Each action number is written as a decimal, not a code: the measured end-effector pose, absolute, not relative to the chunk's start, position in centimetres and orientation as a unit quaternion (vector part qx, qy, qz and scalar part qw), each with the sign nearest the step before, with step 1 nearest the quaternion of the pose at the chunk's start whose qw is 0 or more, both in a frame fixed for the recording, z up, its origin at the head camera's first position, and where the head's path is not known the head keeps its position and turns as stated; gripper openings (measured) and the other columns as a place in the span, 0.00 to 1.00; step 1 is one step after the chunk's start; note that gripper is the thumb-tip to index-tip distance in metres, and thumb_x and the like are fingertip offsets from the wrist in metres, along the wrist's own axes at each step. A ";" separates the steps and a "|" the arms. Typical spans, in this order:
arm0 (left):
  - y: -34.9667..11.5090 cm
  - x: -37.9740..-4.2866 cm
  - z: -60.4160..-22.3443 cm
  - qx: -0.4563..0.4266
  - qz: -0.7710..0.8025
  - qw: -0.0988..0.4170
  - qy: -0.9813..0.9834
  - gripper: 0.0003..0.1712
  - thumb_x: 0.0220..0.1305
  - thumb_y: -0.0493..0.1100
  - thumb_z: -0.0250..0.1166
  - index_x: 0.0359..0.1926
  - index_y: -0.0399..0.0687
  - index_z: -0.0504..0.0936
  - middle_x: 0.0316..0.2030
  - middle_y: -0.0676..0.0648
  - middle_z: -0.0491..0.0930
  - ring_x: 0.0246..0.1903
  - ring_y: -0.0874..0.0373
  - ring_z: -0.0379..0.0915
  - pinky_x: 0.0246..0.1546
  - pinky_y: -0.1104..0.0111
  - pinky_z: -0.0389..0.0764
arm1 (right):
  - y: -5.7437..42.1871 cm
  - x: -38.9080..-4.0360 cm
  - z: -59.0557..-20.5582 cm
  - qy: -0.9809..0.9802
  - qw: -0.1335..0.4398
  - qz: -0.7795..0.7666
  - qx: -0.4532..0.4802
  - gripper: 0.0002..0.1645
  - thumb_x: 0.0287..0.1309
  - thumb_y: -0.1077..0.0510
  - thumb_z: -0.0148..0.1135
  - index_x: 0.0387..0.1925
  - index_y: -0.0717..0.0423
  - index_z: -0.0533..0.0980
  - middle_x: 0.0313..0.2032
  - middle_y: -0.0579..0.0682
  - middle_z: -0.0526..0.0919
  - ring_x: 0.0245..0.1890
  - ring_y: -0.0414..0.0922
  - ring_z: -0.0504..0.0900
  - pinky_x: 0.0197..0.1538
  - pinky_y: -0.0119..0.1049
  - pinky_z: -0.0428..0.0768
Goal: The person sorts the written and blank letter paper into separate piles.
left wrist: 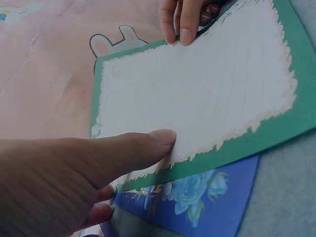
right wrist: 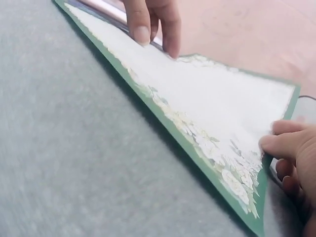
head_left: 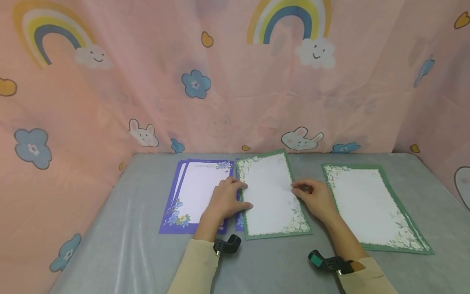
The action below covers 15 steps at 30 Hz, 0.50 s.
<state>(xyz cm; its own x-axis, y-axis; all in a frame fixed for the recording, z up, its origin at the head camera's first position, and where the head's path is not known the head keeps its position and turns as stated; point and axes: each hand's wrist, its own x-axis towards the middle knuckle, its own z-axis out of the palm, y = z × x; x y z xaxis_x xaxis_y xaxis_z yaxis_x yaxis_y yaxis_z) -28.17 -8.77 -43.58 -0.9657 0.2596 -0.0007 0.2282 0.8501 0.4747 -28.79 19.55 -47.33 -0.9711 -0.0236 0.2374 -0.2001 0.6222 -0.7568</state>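
Between both hands is a sheet of stationery paper with a green border and pale flowers in its corners. My left hand pinches its left edge, the thumb lying on the printed face in the left wrist view. Across from it, my right hand grips the right edge with thumb and fingertips. In the left wrist view the sheet is tilted over a purple sheet with blue flowers, which it partly covers. Left of that, a few purple-bordered sheets overlap one another, partly hidden by my left hand and forearm.
More green-bordered sheets lie overlapped on the right, near my right forearm. A grey cloth-covered table carries everything. Behind it hangs a pink curtain printed with rainbows, rabbits and flowers. Each wrist wears a black strap.
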 end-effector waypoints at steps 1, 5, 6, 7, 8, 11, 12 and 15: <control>-8.7 -28.2 -43.6 0.126 0.244 0.032 0.961 0.36 0.54 0.58 0.77 0.62 0.52 0.81 0.65 0.41 0.74 0.63 0.41 0.69 0.67 0.47 0.69 | 19.6 -28.7 -47.3 -0.894 0.101 0.432 0.060 0.09 0.62 0.60 0.69 0.44 0.56 0.86 0.40 0.57 0.88 0.25 0.34 0.72 0.29 0.29 0.72; -8.6 -28.4 -43.8 0.117 0.254 0.032 0.960 0.36 0.56 0.57 0.75 0.64 0.52 0.79 0.69 0.39 0.70 0.67 0.38 0.66 0.69 0.45 0.67 | 20.0 -28.5 -47.2 -0.883 0.082 0.459 0.046 0.11 0.65 0.56 0.67 0.46 0.56 0.86 0.45 0.59 0.88 0.25 0.34 0.72 0.29 0.29 0.73; -8.6 -28.4 -43.9 0.114 0.262 0.031 0.958 0.35 0.57 0.56 0.75 0.64 0.52 0.79 0.69 0.38 0.70 0.68 0.38 0.66 0.69 0.45 0.67 | 20.1 -28.5 -47.2 -0.878 0.078 0.470 0.043 0.12 0.66 0.55 0.66 0.47 0.56 0.86 0.46 0.59 0.87 0.25 0.34 0.73 0.29 0.29 0.73; -8.6 -28.5 -44.0 0.108 0.276 0.030 0.954 0.34 0.58 0.55 0.74 0.63 0.52 0.79 0.69 0.39 0.70 0.68 0.38 0.66 0.69 0.44 0.67 | 20.1 -28.5 -47.2 -0.873 0.076 0.479 0.039 0.13 0.66 0.54 0.66 0.47 0.56 0.86 0.46 0.58 0.87 0.24 0.34 0.73 0.29 0.28 0.74; -8.6 -28.6 -44.0 0.102 0.297 0.029 0.949 0.32 0.59 0.54 0.74 0.63 0.52 0.79 0.69 0.39 0.71 0.69 0.37 0.66 0.69 0.44 0.67 | 20.2 -28.6 -47.2 -0.868 0.076 0.489 0.037 0.14 0.66 0.54 0.66 0.47 0.56 0.86 0.45 0.56 0.88 0.24 0.34 0.74 0.29 0.28 0.75; -8.4 -28.5 -43.8 0.086 0.366 0.029 0.926 0.27 0.61 0.49 0.72 0.61 0.51 0.81 0.66 0.40 0.76 0.67 0.39 0.69 0.68 0.44 0.69 | 20.3 -28.7 -47.2 -0.850 0.080 0.520 0.029 0.14 0.65 0.54 0.67 0.48 0.58 0.86 0.41 0.44 0.88 0.24 0.34 0.76 0.29 0.29 0.78; -8.3 -28.5 -43.6 0.083 0.388 0.031 0.917 0.25 0.62 0.48 0.72 0.60 0.51 0.82 0.63 0.41 0.78 0.65 0.41 0.71 0.66 0.45 0.71 | 20.4 -28.7 -47.2 -0.842 0.081 0.532 0.026 0.15 0.65 0.55 0.68 0.48 0.59 0.85 0.40 0.39 0.88 0.25 0.34 0.77 0.30 0.29 0.78; -8.2 -28.3 -43.3 0.081 0.434 0.038 0.897 0.21 0.63 0.45 0.71 0.57 0.50 0.83 0.55 0.43 0.83 0.56 0.46 0.77 0.58 0.51 0.77 | 20.5 -28.7 -47.1 -0.822 0.081 0.563 0.013 0.16 0.64 0.56 0.68 0.49 0.61 0.85 0.37 0.27 0.84 0.26 0.34 0.77 0.31 0.29 0.79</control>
<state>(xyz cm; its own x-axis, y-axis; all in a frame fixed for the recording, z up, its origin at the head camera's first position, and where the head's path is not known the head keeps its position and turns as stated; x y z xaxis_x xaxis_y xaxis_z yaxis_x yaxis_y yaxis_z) -28.29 -8.23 -43.32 -0.9839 0.1786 0.0024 0.1127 0.6107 0.7838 -28.72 20.49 -47.14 -0.9866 0.0692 0.1478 -0.1129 0.3647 -0.9243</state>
